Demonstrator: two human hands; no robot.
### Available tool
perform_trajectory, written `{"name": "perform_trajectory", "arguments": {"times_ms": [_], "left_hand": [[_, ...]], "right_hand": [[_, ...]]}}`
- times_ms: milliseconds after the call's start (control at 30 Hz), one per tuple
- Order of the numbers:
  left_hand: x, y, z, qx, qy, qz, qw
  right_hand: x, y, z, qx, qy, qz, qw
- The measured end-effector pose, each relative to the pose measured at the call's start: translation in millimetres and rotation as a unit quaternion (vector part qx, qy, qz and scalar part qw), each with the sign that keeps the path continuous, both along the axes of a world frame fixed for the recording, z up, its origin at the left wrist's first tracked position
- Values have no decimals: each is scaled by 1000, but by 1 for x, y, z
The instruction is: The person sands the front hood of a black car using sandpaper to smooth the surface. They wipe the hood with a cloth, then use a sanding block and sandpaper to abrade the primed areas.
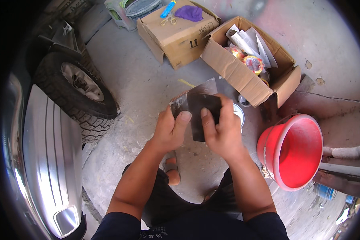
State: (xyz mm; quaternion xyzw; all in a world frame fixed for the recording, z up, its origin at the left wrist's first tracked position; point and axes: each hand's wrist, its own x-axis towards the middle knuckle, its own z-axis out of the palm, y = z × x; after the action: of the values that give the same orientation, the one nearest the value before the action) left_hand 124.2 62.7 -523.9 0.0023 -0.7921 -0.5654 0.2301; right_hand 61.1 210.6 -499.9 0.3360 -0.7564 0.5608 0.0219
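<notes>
Both hands meet in the middle of the head view, in front of my body. Between them is a dark, folded sheet of sandpaper (202, 102); a paler grey, shiny flap sticks up behind it at the far side. My left hand (168, 130) is closed on the left part of the sheet, thumb on top. My right hand (224, 134) grips the right part, its thumb pressed flat on the dark face. The fingers beneath the sheet are mostly hidden. Partly behind my right hand shows a white round rim (239, 115), perhaps a can or lid.
A red bucket (270, 150) stands at the right. Beyond the hands are an open cardboard box (230, 66) holding tape rolls and paper, and a closed box (178, 38) with scissors (169, 19) and purple cloth (189, 13) on top. At left are a tyre (54, 82) and chrome bumper (48, 160).
</notes>
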Motion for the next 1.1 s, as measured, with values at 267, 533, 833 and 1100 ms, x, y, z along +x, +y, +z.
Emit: {"name": "perform_trajectory", "arguments": {"times_ms": [267, 533, 833, 1100], "left_hand": [[4, -2, 1, -16, -15, -5, 1000], [7, -1, -1, -15, -15, 1, 1000], [7, -1, 0, -9, -24, -14, 1000], [7, -5, -6, -21, 6, -1, 1000]], "right_hand": [[1, -2, 5, -32, 1, 16, 999], [1, 0, 9, -27, -6, 15, 1000], [6, -1, 10, -12, 28, 7, 1000], [9, -5, 8, -3, 45, 1, 999]]}}
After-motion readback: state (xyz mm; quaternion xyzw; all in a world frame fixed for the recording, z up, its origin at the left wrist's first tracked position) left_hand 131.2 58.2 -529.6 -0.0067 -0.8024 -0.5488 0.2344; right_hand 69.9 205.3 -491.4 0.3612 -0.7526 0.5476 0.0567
